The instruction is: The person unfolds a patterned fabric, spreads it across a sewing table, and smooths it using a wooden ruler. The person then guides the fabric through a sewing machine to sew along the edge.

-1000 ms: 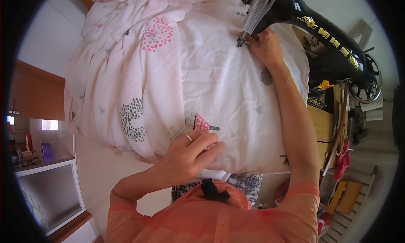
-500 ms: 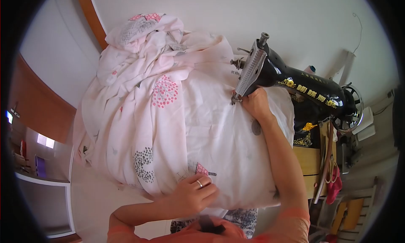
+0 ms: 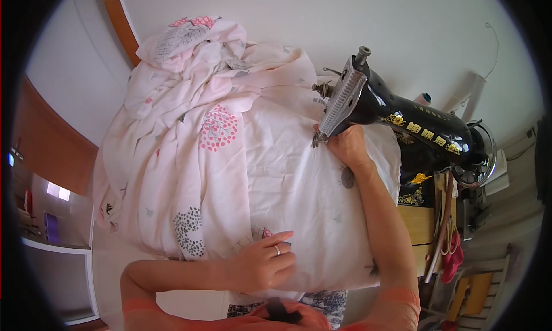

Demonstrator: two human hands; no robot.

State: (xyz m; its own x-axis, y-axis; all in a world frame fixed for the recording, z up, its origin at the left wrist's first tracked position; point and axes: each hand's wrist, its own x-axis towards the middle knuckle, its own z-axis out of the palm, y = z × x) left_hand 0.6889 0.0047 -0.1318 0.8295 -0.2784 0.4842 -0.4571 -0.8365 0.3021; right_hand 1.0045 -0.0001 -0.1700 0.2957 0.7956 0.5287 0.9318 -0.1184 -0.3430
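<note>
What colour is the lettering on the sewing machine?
Gold, on the black sewing machine; it shows best in the head view.

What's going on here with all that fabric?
A person is working at a black sewing machine with a large white printed cloth spread and bunched around it. Their right hand, wearing a ring, rests on the near part of the cloth. Their left hand is up beside the machine's needle area, on the cloth; the fingertips are partly hidden there.
</note>
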